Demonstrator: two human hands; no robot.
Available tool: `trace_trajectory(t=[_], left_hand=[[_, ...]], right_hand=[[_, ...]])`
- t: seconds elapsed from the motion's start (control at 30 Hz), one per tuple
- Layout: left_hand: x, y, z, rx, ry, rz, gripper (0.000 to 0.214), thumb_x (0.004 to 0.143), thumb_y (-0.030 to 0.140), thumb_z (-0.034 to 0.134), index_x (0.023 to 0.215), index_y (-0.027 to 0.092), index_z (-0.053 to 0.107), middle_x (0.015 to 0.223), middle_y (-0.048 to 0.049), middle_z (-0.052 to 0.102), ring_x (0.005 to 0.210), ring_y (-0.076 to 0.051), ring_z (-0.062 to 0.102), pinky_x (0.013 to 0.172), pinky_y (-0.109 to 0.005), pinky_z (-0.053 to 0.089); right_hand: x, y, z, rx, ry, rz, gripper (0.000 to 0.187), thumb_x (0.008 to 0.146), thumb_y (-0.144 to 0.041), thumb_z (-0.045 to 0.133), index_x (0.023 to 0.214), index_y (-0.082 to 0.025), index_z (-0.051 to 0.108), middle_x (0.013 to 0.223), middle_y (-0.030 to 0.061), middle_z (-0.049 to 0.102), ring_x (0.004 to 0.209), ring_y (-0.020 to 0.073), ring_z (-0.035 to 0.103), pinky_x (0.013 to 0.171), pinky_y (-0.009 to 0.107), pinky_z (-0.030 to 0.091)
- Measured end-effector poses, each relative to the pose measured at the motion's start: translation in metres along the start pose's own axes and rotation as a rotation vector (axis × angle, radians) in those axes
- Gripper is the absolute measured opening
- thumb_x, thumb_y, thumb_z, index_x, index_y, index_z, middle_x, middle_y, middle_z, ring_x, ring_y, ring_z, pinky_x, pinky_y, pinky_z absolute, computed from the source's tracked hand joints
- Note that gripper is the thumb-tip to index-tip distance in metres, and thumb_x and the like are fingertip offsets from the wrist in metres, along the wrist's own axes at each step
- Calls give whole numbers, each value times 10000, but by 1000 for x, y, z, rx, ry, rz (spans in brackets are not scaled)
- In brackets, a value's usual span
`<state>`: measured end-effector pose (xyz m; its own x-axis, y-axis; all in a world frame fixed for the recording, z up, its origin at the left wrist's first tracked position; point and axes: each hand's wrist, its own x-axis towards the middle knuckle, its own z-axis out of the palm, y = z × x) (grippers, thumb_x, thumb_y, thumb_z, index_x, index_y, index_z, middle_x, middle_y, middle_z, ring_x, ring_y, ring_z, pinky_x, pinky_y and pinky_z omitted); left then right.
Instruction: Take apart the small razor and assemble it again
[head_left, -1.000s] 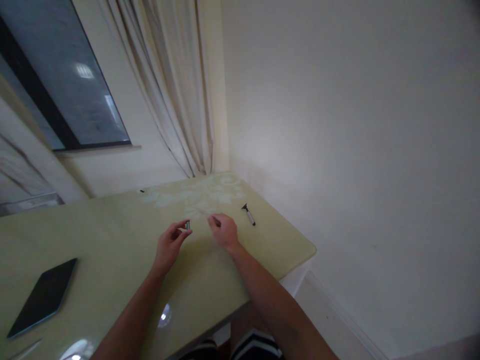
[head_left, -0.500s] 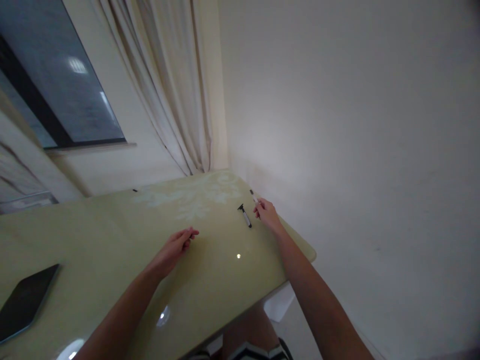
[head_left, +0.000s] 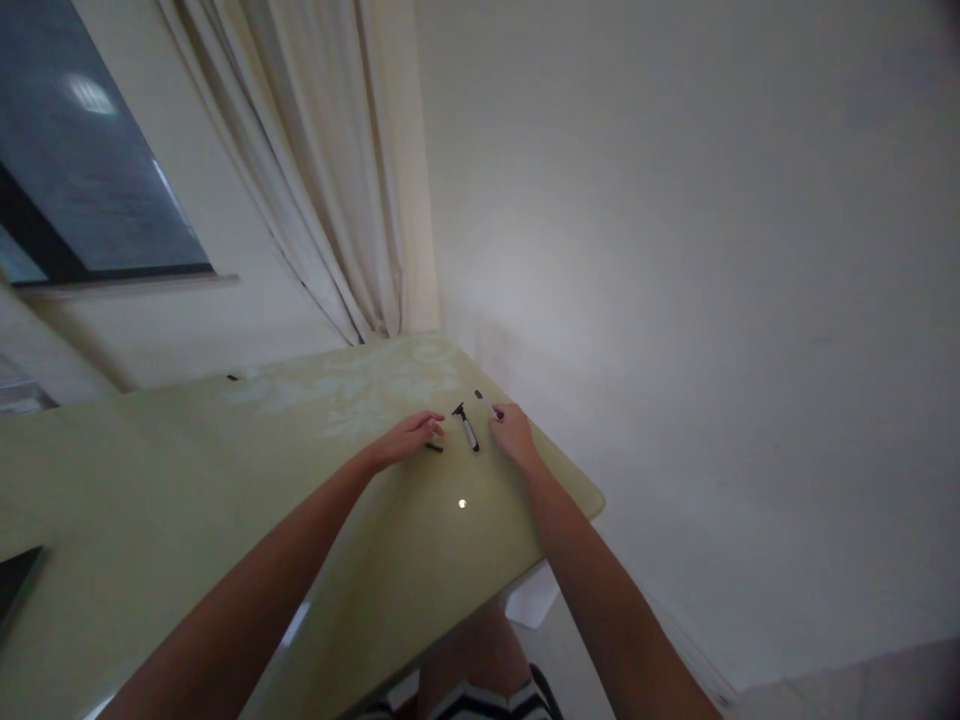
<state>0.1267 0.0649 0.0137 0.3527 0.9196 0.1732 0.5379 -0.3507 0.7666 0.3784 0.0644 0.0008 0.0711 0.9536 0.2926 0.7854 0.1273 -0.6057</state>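
Observation:
My left hand (head_left: 415, 437) is low over the table, its fingers stretched out and apart. A small black stick-shaped piece (head_left: 434, 448) lies just below those fingertips; whether they touch it I cannot tell. My right hand (head_left: 514, 437) has its fingers closed at the near end of a slim white pen-like stick with dark ends (head_left: 487, 403), which points away to the far left. Between the two hands lies a razor (head_left: 469, 430) with a black head and a grey-and-black handle, head toward the far side.
The pale yellow-green glossy table (head_left: 420, 580) meets a white wall (head_left: 675, 300) on the right. A small dark piece (head_left: 232, 377) sits at the far edge. A dark flat device (head_left: 19, 580) shows at the left. Behind hangs a cream curtain (head_left: 322, 170) beside a window (head_left: 90, 150).
My left hand has moved right and forward toward the razor, its fingers opening; the black piece now shows below them. The white stick has come down beside the razor. The view has turned slightly right.

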Motion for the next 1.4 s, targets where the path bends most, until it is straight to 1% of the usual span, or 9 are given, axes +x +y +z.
trace_trajectory(t=[0.13,0.23,0.4,0.57,0.7,0.8,1.0,1.23,1.4], left_hand=[[-11,-8,-2,127,95,-62,509,775,603,676,998,150,738,1009,-153,732,883,-284,692,778,-390,537],[-16,-6,7,292,94,-66,491,707,523,782,996,129,733,963,-128,707,856,-270,673,793,-383,531],[-12,3,22,364,71,-43,193,825,226,653,973,150,753,916,-96,688,868,-217,653,838,-349,524],[-7,4,27,325,43,-18,316,817,78,592,1059,176,770,1081,-101,692,890,-168,676,885,-302,537],[-11,5,31,323,92,-60,474,848,237,673,1304,110,668,1188,-167,673,960,-218,689,876,-329,550],[-12,10,39,387,139,-84,510,829,389,720,1230,74,698,1096,-182,692,970,-273,681,926,-391,528],[-10,19,46,383,149,-52,371,834,243,660,1179,120,721,1140,-151,691,1036,-242,666,976,-355,498],[-32,11,21,364,124,-80,299,796,309,733,1031,128,773,1049,-139,711,892,-227,679,856,-343,535],[-79,-26,-37,357,143,-100,353,762,376,712,1044,178,787,1041,-117,740,928,-253,692,884,-357,533]], right_hand=[[0,-6,5,-22,41,61,322,831,-88,628,1133,-159,715,979,91,709,889,203,619,793,283,419],[-1,-12,9,-49,49,60,260,848,-103,639,1096,-173,680,945,65,688,845,187,597,771,275,400],[-5,-16,15,-75,45,5,228,820,-35,604,987,-169,684,966,70,670,841,176,586,749,260,387],[-10,-15,15,-37,29,-12,236,796,-45,633,992,-167,684,964,63,661,821,170,586,729,254,387],[-12,-16,13,-5,43,-3,247,789,-47,629,995,-172,685,960,57,660,812,167,586,718,254,387],[-12,-16,13,-2,43,2,239,799,-58,633,1002,-175,685,939,48,660,797,164,584,718,255,392],[-16,-17,11,-34,79,-43,145,885,-164,652,1023,-179,692,1027,72,667,931,190,611,801,272,425],[-22,-27,6,-203,58,-154,239,908,-433,708,888,-195,720,1047,110,645,1055,261,584,907,341,428],[-25,-29,8,-323,37,-208,199,899,-372,699,807,-196,715,1062,134,645,1065,289,563,898,374,417]])
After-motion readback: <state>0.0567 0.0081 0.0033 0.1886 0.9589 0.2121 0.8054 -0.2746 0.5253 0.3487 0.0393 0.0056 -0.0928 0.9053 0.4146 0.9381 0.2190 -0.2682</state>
